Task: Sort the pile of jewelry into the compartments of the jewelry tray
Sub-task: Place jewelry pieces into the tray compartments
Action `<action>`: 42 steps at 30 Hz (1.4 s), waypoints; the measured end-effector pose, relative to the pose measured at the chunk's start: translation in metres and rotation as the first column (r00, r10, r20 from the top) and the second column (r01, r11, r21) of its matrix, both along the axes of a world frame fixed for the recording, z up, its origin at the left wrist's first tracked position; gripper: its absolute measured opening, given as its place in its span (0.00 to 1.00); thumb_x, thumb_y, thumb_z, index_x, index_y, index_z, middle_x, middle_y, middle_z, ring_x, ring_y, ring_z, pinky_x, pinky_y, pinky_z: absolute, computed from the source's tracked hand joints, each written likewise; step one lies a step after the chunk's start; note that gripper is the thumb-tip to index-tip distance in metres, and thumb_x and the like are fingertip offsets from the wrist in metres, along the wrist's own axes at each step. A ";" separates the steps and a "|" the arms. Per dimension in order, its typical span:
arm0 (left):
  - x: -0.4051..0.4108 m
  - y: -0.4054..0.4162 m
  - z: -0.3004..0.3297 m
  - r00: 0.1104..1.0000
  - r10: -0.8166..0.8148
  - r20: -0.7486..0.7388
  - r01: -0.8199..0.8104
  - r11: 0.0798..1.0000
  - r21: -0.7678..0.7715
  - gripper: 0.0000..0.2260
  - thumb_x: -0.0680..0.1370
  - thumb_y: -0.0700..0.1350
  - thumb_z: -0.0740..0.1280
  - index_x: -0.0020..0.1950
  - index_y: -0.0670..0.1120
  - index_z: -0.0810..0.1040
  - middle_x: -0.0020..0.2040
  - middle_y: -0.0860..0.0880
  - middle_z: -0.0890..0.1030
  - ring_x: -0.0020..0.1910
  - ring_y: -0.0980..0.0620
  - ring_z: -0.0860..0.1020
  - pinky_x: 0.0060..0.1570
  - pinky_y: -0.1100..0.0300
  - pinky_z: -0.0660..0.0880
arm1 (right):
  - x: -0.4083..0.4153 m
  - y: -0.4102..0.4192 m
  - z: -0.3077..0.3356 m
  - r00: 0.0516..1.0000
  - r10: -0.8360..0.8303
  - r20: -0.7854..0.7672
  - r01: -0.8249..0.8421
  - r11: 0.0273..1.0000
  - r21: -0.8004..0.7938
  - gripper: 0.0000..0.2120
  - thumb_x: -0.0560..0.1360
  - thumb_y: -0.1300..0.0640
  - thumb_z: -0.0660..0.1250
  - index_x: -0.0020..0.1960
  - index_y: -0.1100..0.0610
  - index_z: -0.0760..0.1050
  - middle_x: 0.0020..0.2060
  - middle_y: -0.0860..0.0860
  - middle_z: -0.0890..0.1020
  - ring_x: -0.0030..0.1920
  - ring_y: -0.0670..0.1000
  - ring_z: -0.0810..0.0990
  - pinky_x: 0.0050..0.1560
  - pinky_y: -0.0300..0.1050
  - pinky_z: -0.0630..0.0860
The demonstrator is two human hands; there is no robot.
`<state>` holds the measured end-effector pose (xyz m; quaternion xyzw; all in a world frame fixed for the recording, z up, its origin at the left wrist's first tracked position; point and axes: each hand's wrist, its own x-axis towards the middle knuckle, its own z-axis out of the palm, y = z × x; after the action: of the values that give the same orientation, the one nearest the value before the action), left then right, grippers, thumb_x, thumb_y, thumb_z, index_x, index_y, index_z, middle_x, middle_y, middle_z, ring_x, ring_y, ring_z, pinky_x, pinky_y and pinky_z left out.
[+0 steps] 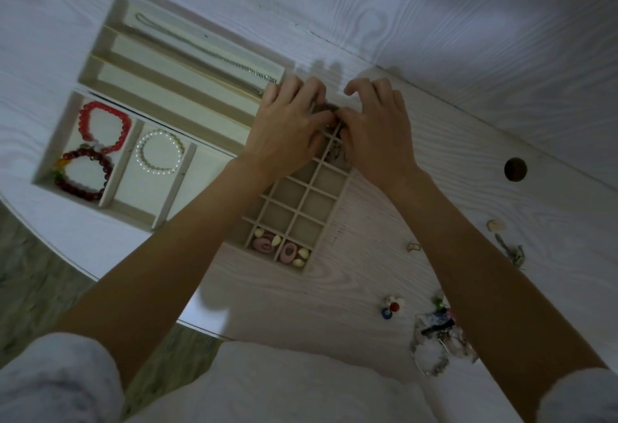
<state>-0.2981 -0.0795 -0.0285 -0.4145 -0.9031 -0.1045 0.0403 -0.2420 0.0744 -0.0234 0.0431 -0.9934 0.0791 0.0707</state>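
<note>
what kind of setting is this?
Likely a home desk or dressing table: white wood-grain tabletop with a cable hole, jewelry tray with bracelets, floor past the rounded edge.

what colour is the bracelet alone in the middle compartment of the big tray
White, pearl-like beads: the bracelet shows best in the head view.

Two bare forearms reach in from the near edge, the left hand [287,125] and right hand [378,128] without rings, watch or bracelets. Each arm wears a pale, soft-looking sleeve pushed up near the elbow: left sleeve [57,379] at near left, right sleeve [582,396] at near right. A whitish garment [284,386] covers the torso between them.
</note>
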 end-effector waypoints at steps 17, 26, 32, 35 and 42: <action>0.011 -0.007 0.005 0.998 0.045 0.047 -0.049 0.995 0.085 0.11 0.72 0.45 0.61 0.48 0.49 0.82 0.48 0.43 0.76 0.48 0.46 0.64 0.44 0.55 0.58 | 0.001 0.004 -0.001 0.999 0.024 -0.025 -0.023 0.999 0.046 0.06 0.69 0.63 0.65 0.38 0.58 0.81 0.50 0.55 0.79 0.50 0.54 0.65 0.45 0.44 0.59; 0.012 0.005 0.001 0.988 0.116 0.105 -0.125 0.988 0.088 0.11 0.74 0.46 0.60 0.42 0.46 0.82 0.47 0.46 0.76 0.47 0.48 0.66 0.45 0.56 0.58 | 0.002 0.002 0.001 1.000 0.013 -0.006 -0.013 1.000 0.026 0.08 0.72 0.61 0.64 0.38 0.58 0.80 0.50 0.55 0.79 0.49 0.56 0.73 0.45 0.43 0.59; 0.015 0.007 0.001 0.985 0.133 0.110 -0.147 0.981 0.130 0.09 0.73 0.45 0.63 0.40 0.45 0.82 0.46 0.46 0.76 0.47 0.49 0.65 0.44 0.56 0.58 | 0.007 0.002 0.004 1.000 0.004 -0.021 -0.005 1.000 -0.007 0.07 0.72 0.62 0.63 0.38 0.58 0.79 0.51 0.55 0.79 0.49 0.56 0.73 0.45 0.44 0.61; 0.016 -0.001 0.002 0.985 0.150 0.090 -0.161 0.979 0.129 0.09 0.71 0.44 0.63 0.43 0.44 0.82 0.47 0.45 0.76 0.48 0.48 0.65 0.44 0.56 0.59 | 0.010 0.004 0.005 1.000 0.004 -0.026 -0.005 0.999 -0.048 0.08 0.70 0.63 0.62 0.41 0.59 0.80 0.52 0.56 0.78 0.50 0.55 0.69 0.45 0.45 0.62; 0.012 -0.012 0.003 0.982 0.163 0.095 -0.173 0.980 0.097 0.12 0.71 0.43 0.63 0.51 0.47 0.82 0.50 0.44 0.77 0.50 0.47 0.65 0.45 0.56 0.59 | 0.008 0.001 0.001 0.997 -0.017 0.073 0.022 0.998 -0.064 0.11 0.69 0.62 0.61 0.45 0.59 0.81 0.55 0.57 0.76 0.52 0.55 0.68 0.46 0.46 0.63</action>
<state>-0.2860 -0.0913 -0.0255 -0.3291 -0.9291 -0.1660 0.0317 -0.2340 0.0752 -0.0221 0.0284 -0.9926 0.1119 0.0366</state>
